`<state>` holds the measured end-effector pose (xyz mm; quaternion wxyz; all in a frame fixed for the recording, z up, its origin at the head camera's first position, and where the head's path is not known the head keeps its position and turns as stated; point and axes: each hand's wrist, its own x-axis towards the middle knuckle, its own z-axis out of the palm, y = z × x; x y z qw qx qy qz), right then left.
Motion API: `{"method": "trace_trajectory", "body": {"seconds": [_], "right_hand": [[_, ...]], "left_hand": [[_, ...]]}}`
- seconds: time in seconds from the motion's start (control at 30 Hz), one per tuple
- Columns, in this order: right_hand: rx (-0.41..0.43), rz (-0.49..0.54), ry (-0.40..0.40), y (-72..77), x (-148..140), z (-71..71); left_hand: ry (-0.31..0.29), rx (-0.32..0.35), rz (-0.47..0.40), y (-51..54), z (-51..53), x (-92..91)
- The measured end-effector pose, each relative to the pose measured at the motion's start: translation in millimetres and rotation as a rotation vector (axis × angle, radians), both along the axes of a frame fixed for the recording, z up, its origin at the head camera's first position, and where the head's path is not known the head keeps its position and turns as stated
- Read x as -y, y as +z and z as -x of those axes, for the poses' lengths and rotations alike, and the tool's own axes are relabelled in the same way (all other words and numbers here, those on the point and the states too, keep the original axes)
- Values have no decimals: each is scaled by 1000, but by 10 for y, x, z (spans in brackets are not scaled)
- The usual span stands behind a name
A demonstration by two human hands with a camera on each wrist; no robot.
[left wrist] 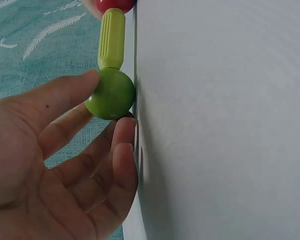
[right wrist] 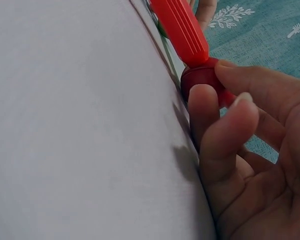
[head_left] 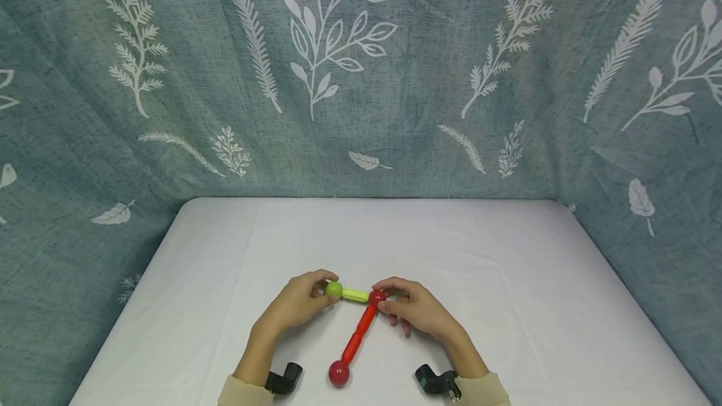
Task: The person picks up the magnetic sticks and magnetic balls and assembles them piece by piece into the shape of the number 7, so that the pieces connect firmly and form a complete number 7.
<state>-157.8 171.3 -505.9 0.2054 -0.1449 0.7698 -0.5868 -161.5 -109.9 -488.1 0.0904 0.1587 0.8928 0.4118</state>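
Observation:
A green ball point(head_left: 333, 289) is pinched between the thumb and fingers of my left hand point(head_left: 296, 301). From it a short ribbed yellow-green rod point(head_left: 355, 296) runs right to a red ball point(head_left: 376, 297). My right hand point(head_left: 422, 309) pinches that red ball with its thumb and a fingertip; the other fingers bend below it. A longer red rod point(head_left: 352, 347), narrowed midway, slants from this ball toward the near side and ends at a second red ball point(head_left: 339, 373), which no hand touches. Together the pieces form an angled shape low over the white surface.
The white cloth-covered table point(head_left: 271, 237) spreads around both hands. A teal curtain point(head_left: 417, 80) with white leaf prints hangs behind it and at the sides. Black wrist devices point(head_left: 285, 378) sit by both beige sleeves point(head_left: 482, 390).

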Motion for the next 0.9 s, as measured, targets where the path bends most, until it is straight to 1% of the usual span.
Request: {"method": "trace_trajectory", "body": {"seconds": [0.2, 0.3, 0.47, 0.6, 0.77, 0.9], "right_hand": [[2, 8, -3, 4, 4, -7], [-8, 8, -19, -4, 8, -15], [-11, 4, -54, -19, 22, -23], [-20, -19, -70, -6, 32, -27], [-53, -53, -102, 9, 34, -8], [-80, -75, -140, 26, 29, 37]], "left_hand": [[2, 2, 2, 9, -13, 14], [6, -1, 3, 9, -17, 12], [27, 7, 15, -8, -29, -1], [49, 12, 22, -17, -36, -23], [79, 18, 23, -9, -16, -60], [82, 15, 29, 3, 33, -94]]}}
